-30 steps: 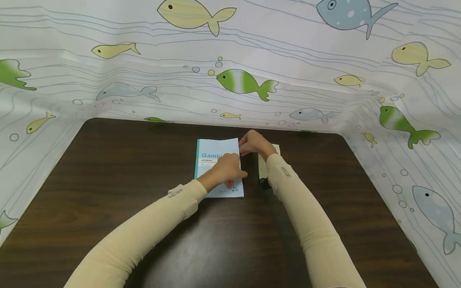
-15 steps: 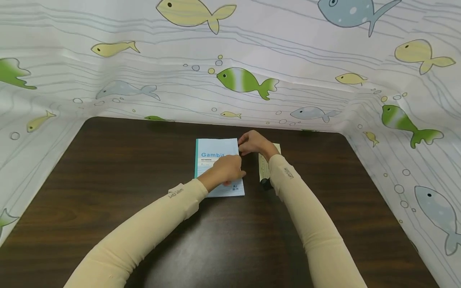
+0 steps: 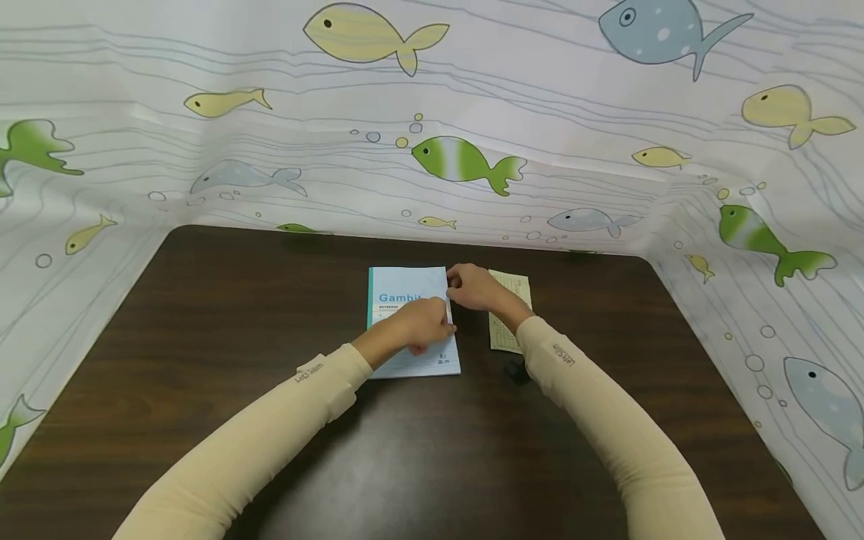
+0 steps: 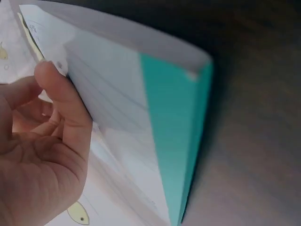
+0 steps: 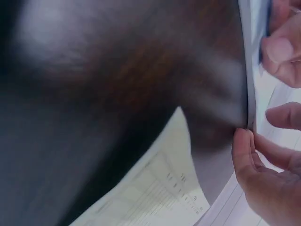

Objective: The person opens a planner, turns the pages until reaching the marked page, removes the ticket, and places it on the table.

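Observation:
A pale blue notebook (image 3: pixel 408 280) with a teal spine (image 4: pixel 171 117) lies on the dark wooden table, its cover printed "Gambit". Across its middle and right side reaches my left hand (image 3: pixel 424 321), fingers curled and thumb at the right edge; it seems to pinch the edge there, though the contact is partly hidden. My right hand (image 3: pixel 472 288) is by the upper right corner, pinching the notebook's edge between thumb and finger in the right wrist view. Lined pages show beside the fingers (image 5: pixel 242 146) there.
A yellowish printed sheet (image 3: pixel 501 336) lies on the table (image 3: pixel 223 315) right of the notebook, partly behind the right wrist. Beneath that wrist is a small black object (image 3: pixel 517 371). A white fish-patterned sheet (image 3: pixel 378 97) walls the table at the back and sides.
The right hand has come slightly nearer and its wrist has swung right, uncovering more of the yellowish sheet. The black object has shifted with that wrist. The left hand stays at the notebook.

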Available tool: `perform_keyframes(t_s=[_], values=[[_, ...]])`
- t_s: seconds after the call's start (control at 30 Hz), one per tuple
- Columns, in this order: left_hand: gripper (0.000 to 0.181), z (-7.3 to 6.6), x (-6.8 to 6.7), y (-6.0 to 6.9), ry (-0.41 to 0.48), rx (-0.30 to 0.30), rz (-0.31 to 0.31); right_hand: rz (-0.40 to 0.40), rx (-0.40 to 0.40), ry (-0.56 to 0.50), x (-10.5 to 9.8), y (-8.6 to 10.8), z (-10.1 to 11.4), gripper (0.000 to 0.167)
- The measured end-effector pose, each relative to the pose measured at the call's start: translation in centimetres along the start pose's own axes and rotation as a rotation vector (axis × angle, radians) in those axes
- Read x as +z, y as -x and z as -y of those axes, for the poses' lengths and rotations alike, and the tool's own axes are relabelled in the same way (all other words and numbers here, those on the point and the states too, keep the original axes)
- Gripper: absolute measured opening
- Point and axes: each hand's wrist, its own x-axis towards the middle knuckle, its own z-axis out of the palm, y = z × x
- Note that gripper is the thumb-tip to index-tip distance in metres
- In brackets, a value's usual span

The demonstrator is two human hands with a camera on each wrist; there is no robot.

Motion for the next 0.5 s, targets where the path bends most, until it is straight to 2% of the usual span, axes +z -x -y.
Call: perform_keyframes(t_s=[0.1, 0.27, 0.5], values=[[0.026, 0.3, 0.1, 0.2, -0.010, 0.036, -0.001, 0.014, -0.052, -0.014, 0.1, 0.9, -0.1, 0.052], [0.019, 0.7, 0.2, 0.5, -0.030, 0.084, -0.005, 0.016, -0.120, -0.001, 0.4, 2.2, 0.2, 0.055], [0.012, 1.1, 0.3, 1.2, -0.007, 0.162, -0.024, -0.094, -0.201, 0.052, 1.1, 4.0, 0.9, 0.050]])
